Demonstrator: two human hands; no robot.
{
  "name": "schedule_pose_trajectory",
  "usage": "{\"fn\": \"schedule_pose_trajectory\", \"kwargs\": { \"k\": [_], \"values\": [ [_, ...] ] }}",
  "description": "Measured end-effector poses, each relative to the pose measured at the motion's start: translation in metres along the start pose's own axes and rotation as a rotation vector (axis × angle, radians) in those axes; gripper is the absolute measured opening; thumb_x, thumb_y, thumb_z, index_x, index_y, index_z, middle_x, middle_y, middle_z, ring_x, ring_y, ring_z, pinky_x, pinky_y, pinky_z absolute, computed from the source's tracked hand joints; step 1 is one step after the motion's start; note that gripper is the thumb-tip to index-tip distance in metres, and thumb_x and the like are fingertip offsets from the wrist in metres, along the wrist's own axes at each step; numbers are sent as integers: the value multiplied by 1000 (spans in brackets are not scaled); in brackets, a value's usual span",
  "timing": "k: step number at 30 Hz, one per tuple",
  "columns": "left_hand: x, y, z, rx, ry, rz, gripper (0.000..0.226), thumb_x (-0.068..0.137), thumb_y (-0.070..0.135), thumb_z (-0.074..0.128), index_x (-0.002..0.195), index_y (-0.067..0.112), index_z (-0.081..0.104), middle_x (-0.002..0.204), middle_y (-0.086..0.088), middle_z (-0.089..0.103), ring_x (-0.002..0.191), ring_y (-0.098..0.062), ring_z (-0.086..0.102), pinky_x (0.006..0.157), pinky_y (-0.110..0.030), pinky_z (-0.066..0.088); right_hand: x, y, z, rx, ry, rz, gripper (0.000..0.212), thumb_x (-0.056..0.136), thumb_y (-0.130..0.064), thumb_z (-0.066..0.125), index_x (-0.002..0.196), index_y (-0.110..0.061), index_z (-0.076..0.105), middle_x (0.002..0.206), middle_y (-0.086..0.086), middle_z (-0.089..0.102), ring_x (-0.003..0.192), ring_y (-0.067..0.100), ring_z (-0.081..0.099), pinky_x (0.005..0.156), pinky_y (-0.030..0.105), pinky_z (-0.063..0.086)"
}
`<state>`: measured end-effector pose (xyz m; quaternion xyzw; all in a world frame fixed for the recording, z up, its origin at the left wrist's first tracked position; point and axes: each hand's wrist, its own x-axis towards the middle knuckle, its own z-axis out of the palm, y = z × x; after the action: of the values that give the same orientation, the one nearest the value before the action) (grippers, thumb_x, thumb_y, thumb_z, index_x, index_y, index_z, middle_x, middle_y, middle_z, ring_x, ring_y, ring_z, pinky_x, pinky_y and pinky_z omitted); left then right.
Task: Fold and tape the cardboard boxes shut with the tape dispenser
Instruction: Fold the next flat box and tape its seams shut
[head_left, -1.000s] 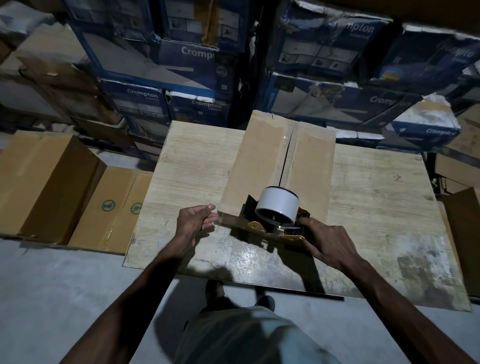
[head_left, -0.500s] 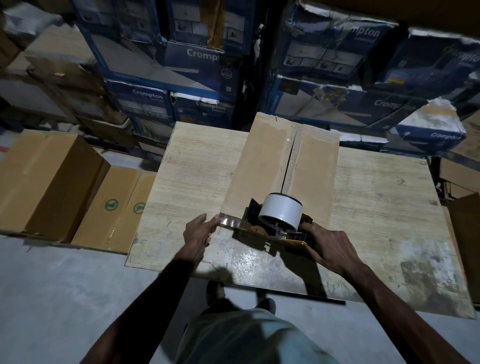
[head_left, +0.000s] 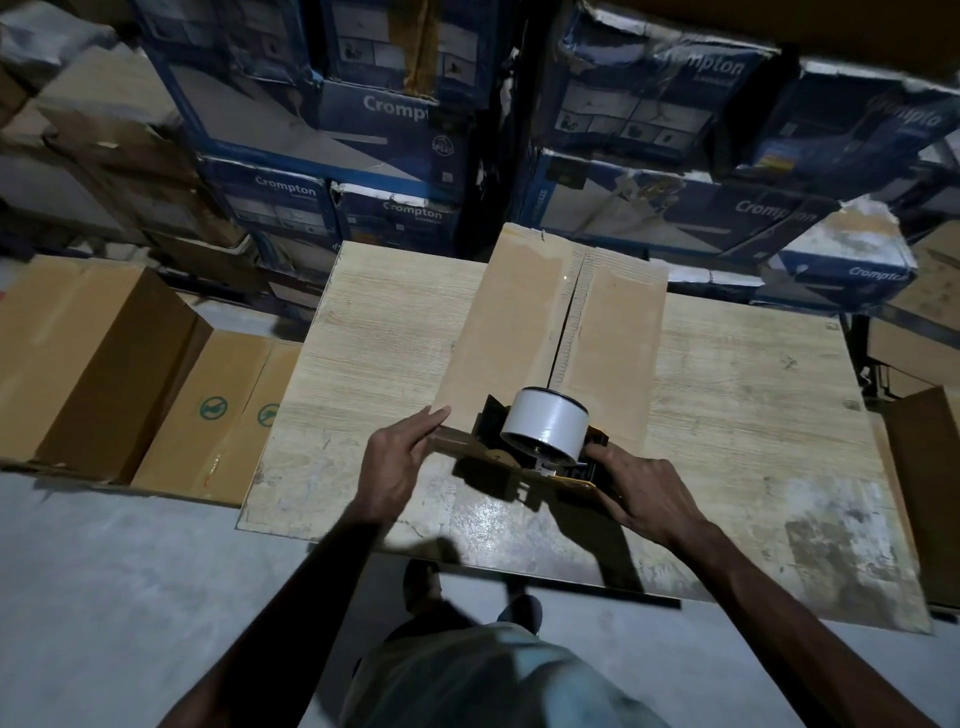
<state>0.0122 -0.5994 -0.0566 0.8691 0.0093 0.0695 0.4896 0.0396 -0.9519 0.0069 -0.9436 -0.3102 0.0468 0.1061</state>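
A long brown cardboard box (head_left: 519, 322) lies on the wooden table (head_left: 384, 332), its two top flaps closed with a seam running away from me. The tape dispenser (head_left: 545, 441), black and yellow with a white tape roll, sits at the box's near end. My right hand (head_left: 644, 493) grips the dispenser's handle. My left hand (head_left: 402, 462) has its fingers straight, pressing on the box's near left corner beside the strip of tape pulled from the dispenser.
Brown cartons (head_left: 93, 358) stand on the floor to the left of the table. Stacks of blue printed boxes (head_left: 363, 119) fill the wall behind. More cardboard (head_left: 924, 488) leans at the right edge. The grey floor and my feet show below the table.
My left hand went from curled fingers pinching the tape end to straight fingers pressing the box's near corner. The dispenser and right hand stayed nearly in place.
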Motion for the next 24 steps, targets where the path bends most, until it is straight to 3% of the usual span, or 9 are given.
{"fn": "schedule_pose_trajectory", "kwargs": {
  "k": [2,6,9,12,15,19,24],
  "values": [
    [10,-4,-11,2,-34,34,44,98,3,68,136,24,68,135,0,68,136,-6,55,113,-30,47,5,-11,2,25,4,-1,48,97,-48,41,142,-32,36,118,7,71,69,28,69,53,32,45],
    [36,-31,-31,16,-25,49,32,105,27,63,136,32,68,137,-2,68,130,-13,62,110,-40,51,25,-52,14,120,34,51,49,100,-40,44,146,-33,29,131,9,66,77,36,70,60,34,42],
    [47,-41,-40,425,-1,174,42,102,28,63,144,28,61,154,-5,53,137,-25,55,108,-46,51,30,-72,20,59,8,101,55,101,-32,49,150,-35,25,126,7,66,70,32,67,56,33,43],
    [39,-34,-24,696,-155,427,47,93,23,70,138,14,63,159,-12,46,146,-31,44,113,-56,43,25,-75,21,46,-33,115,59,101,-25,52,151,-37,23,117,7,65,64,30,63,53,32,40],
    [30,-17,-7,637,-172,416,47,79,9,85,125,12,72,141,-12,64,135,-30,57,110,-53,49,29,-69,21,92,-36,114,54,106,-35,48,153,-35,22,122,7,65,70,34,65,57,39,51],
    [33,-17,-5,593,-107,312,51,71,7,92,119,12,77,138,-10,66,124,-29,66,104,-45,50,34,-61,17,68,-62,103,52,107,-43,46,153,-36,23,117,4,66,76,32,67,61,42,55],
    [34,-23,-8,563,-124,362,39,81,8,84,120,8,76,140,-11,64,127,-28,64,110,-46,46,35,-57,8,35,-80,85,50,106,-49,41,151,-38,23,113,2,67,79,32,68,63,40,53]
  ]
}}
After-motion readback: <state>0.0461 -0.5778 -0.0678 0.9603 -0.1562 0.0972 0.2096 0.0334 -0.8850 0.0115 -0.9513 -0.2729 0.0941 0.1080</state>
